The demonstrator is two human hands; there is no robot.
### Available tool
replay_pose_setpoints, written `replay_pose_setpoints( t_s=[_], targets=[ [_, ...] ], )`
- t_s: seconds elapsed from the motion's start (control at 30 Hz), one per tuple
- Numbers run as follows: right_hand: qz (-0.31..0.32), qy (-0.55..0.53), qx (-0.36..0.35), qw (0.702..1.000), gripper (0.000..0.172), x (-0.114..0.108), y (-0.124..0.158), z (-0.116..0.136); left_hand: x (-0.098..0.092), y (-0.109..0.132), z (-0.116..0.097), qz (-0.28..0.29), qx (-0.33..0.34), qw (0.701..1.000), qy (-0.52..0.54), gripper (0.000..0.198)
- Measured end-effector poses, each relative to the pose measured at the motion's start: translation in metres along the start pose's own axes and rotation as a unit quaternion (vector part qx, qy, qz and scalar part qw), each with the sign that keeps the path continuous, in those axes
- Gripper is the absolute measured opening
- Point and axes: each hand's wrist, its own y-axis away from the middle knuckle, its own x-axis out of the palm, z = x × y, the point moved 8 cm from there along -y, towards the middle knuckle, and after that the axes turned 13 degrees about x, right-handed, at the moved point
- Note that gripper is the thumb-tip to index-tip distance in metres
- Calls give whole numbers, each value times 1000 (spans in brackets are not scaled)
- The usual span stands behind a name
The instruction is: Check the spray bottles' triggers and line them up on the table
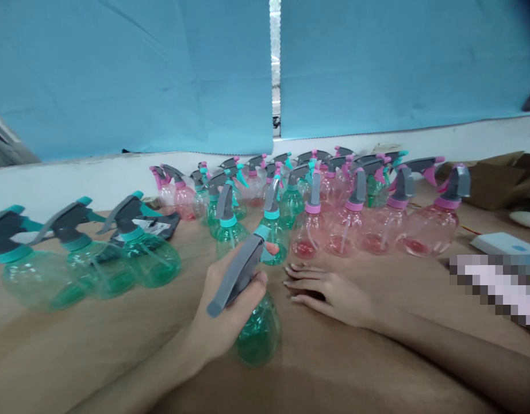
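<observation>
My left hand (233, 302) is wrapped round the neck of a green spray bottle (258, 336), just under its grey and turquoise trigger head. The bottle leans a little, in front of the other bottles. My right hand (323, 287) rests on the table with its fingers stretched out, holding nothing. Just beyond its fingers stands a pink spray bottle (310, 233) at the left end of a pink row. Another green spray bottle (274, 236) is right behind the held one.
Three green spray bottles (150, 259) stand on the left of the wooden table (196, 382). Many pink and green bottles crowd the back. On the right are a white box (504, 244) and a brown cardboard box (493, 181). Blue sheeting (161, 75) hangs behind.
</observation>
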Motion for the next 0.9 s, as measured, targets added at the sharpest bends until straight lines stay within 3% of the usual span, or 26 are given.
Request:
replay_pose_setpoints(
  t_s=[0.9],
  targets=[
    [-9,-10,6,1000,35,1,-1,-2,-1,-1,-1,1,6,1000,-14,33]
  ],
)
